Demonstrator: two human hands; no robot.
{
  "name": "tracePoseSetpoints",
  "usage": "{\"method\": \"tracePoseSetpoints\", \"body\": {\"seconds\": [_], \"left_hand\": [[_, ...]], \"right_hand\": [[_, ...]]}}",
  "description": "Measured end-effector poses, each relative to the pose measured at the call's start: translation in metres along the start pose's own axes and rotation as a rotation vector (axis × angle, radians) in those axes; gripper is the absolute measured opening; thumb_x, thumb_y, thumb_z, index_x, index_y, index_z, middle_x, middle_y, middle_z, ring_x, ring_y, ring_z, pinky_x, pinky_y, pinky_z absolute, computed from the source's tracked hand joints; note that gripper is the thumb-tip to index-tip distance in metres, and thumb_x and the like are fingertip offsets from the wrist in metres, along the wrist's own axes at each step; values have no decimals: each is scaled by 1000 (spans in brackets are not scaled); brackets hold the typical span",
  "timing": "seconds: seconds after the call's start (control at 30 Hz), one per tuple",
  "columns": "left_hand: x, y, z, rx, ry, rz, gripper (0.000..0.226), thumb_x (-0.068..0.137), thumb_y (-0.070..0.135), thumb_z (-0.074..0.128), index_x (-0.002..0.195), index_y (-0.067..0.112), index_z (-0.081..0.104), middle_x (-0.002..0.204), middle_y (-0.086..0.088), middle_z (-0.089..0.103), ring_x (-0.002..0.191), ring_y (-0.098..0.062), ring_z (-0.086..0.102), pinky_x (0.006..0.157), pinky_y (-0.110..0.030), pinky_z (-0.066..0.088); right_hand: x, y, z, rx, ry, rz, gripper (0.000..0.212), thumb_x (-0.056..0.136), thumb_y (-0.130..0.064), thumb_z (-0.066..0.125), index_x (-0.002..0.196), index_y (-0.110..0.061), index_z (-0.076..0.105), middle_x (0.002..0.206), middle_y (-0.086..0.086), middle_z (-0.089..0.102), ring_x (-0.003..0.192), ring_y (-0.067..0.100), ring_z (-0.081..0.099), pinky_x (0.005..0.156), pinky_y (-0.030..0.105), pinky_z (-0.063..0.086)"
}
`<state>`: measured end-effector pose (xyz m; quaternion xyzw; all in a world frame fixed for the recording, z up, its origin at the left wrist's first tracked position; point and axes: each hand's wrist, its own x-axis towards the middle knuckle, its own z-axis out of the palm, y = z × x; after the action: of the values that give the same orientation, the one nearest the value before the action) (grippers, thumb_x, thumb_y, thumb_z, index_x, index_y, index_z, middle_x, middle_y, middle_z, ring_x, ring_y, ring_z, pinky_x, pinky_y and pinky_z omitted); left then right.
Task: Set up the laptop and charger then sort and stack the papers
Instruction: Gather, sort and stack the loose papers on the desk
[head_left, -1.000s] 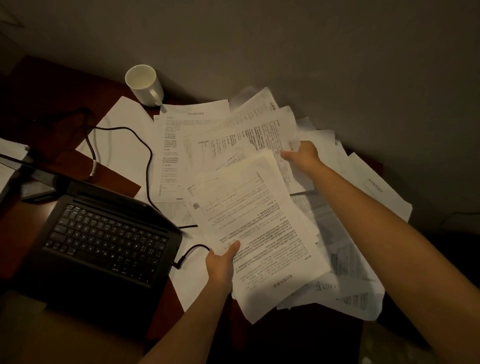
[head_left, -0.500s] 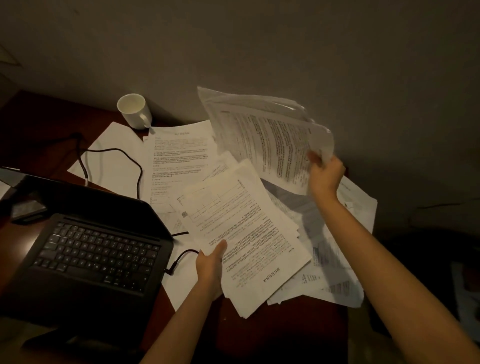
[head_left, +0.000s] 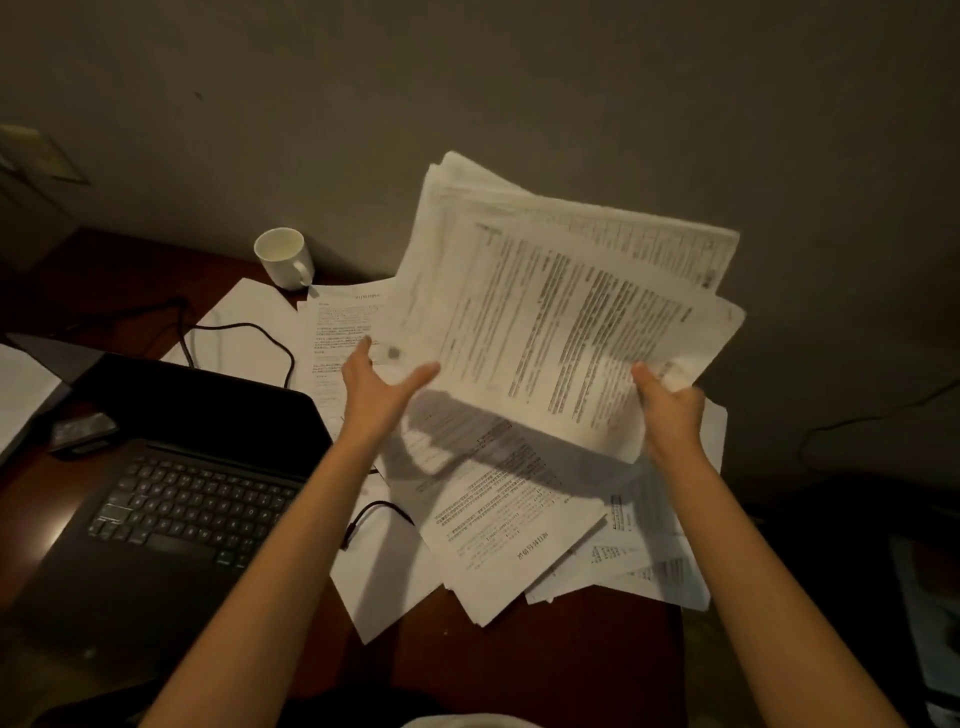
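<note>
My right hand (head_left: 667, 402) grips the lower right corner of a bundle of printed sheets (head_left: 561, 322), raised and tilted above the desk. My left hand (head_left: 382, 387) is up beside the bundle's lower left edge, fingers spread and straight, thumb near the paper; contact cannot be told. More loose papers (head_left: 498, 530) lie scattered on the dark wooden desk (head_left: 545, 670) below. An open black laptop (head_left: 171, 499) sits at the left. A black charger cable (head_left: 260, 338) runs across the papers behind it, and its plug end (head_left: 353, 532) lies loose by the laptop's right edge.
A white mug (head_left: 284, 258) stands at the back by the wall. A dark phone-like object (head_left: 83, 431) lies left of the laptop. Another cable (head_left: 857, 421) trails off the desk at the right. The desk's right edge drops off beside the papers.
My right hand lifted a bundle of sheets off the pile and brought it up. My left hand let go of the lower stack and rose to the bundle's left edge.
</note>
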<state>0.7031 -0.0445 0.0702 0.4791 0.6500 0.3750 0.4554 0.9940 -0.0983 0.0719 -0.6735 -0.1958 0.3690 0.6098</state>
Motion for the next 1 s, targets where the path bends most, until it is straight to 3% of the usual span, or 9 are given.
{"method": "tracePoseSetpoints", "body": {"seconds": [0.13,0.27,0.4,0.47,0.6,0.7,0.8,0.9,1.0], "left_hand": [[21,27,-22,-46,15,45,96,69,37,82,147,18,28,148,-3,38,131,-21,41,104,-46,41],[10,26,-32,47,-126,127,60,64,17,86,118,12,58,108,4,65,101,-14,62,80,-26,53],[-10,5,-28,-122,-127,152,43,62,-2,82,102,5,67,75,16,71,75,3,68,65,-12,53],[-19,-11,-27,-182,-134,132,39,63,-10,79,95,9,66,70,20,70,73,5,67,64,-11,53],[-29,-39,-27,-195,-102,83,44,62,-13,78,79,28,72,69,22,70,71,6,67,63,-11,52],[-33,-41,-22,-162,-137,102,39,62,-12,80,75,24,74,72,18,72,73,3,68,67,-14,53],[-34,-32,-20,-184,-117,78,35,64,-12,79,79,19,68,67,19,70,68,3,67,61,-15,55],[-31,-28,-25,-192,-79,103,39,64,-11,78,63,28,74,63,19,69,65,4,67,58,-13,53],[-37,-26,-19,-203,-77,96,34,67,-10,77,68,24,72,61,16,69,64,3,67,58,-12,52]], "right_hand": [[-12,23,-11,19,-157,43,23,88,0,60,107,-13,61,99,-2,66,95,16,64,83,28,50],[-21,36,-21,-43,-223,13,27,88,-1,61,112,-13,60,108,4,66,105,24,61,91,35,48],[-31,35,-31,-40,-298,4,30,87,1,60,113,-13,59,107,-1,66,100,13,63,87,26,51],[-36,36,-36,-110,-351,19,30,81,4,65,103,-15,62,97,-4,69,90,9,66,77,22,54],[-40,39,-41,-309,-424,45,28,70,7,74,95,-5,67,89,9,68,84,25,65,69,30,58],[-49,42,-38,-272,-488,104,34,68,9,76,94,-11,67,89,0,69,85,15,66,68,22,56],[-51,43,-34,-268,-435,128,35,64,4,80,90,-16,67,92,0,70,89,12,65,76,26,56],[-51,42,-37,-254,-433,100,38,64,2,80,96,-13,68,97,5,71,94,17,66,79,32,57],[-63,44,-38,-222,-453,104,33,72,3,75,99,-15,66,94,-1,70,91,10,66,69,19,55]]}}
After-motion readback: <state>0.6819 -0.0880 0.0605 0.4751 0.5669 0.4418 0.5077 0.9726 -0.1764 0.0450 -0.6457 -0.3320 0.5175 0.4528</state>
